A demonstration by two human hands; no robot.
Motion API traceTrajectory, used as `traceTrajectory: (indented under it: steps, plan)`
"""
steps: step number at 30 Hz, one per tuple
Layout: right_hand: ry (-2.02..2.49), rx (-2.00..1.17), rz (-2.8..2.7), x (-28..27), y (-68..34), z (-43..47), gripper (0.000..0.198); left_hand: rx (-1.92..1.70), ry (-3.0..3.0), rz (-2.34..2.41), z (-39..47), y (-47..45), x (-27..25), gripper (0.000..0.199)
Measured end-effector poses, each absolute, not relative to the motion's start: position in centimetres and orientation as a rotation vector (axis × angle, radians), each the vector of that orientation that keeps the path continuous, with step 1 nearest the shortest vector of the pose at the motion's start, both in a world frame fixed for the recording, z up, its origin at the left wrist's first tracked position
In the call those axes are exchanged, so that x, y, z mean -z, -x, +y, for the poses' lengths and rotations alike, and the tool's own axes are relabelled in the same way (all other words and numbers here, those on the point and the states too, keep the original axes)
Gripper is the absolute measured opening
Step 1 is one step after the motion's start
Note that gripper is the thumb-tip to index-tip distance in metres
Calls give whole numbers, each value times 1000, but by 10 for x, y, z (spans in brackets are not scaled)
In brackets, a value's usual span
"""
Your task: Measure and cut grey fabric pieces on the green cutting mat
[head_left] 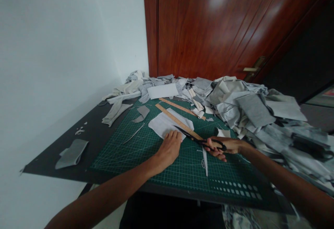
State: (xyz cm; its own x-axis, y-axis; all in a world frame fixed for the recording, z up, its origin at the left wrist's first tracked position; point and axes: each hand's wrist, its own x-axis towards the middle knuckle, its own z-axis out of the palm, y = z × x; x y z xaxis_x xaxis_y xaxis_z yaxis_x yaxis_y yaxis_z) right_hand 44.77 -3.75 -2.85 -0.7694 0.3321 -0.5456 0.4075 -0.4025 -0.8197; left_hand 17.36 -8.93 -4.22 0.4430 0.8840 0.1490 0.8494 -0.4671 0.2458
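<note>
on the green cutting mat with white printed grid [167,173], a thin pale grey cloth piece with uneven outline [159,124] lies flat, near the middle of the mat. the left hand [171,147] rests on the near edge of this cloth. its fingers are bent and close together; i cannot tell if they pinch something. the right hand [217,153] is above the right part of the mat, and its fingers are curled around the handles of the long black scissors [192,137]. the blades point toward the middle of the mat and reach over the cloth. a light wooden ruler [174,118] lies slantwise across the cloth; a redder wooden ruler [182,108] lies near it, toward the mat's far edge. a narrow white strip [205,164] is on the mat's near right part. a folded grey-green cloth [73,154] lies left of the mat, and a big heap of grey and cream fabrics [257,109] stands to its right.
</note>
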Motion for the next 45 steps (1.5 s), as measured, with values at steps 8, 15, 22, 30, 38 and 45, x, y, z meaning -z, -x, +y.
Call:
traceTrajectory:
  steps: [8, 15, 22, 30, 38, 45]
  plan:
    - [-1063, 2344, 1703, 23, -431, -35, 64, -497, -2507, 1454, -91, -176, 45, 23]
    - [-1070, 2315, 1727, 26, -422, -27, 69, -650, -2473, 1322, -93, -177, 51, 21]
    - [-1050, 2357, 1688, 27, -420, -26, 66, -644, -2461, 1291, -93, -177, 46, 19]
    - [-1113, 2370, 1696, 27, -417, -30, 63, -628, -2498, 1286, -91, -177, 53, 18]
    - [-1140, 2333, 1749, 26, -416, -31, 62, -609, -2508, 1293, -90, -177, 54, 18]
    - [-1151, 2335, 1755, 28, -416, -30, 59, -623, -2482, 1264, -90, -176, 55, 21]
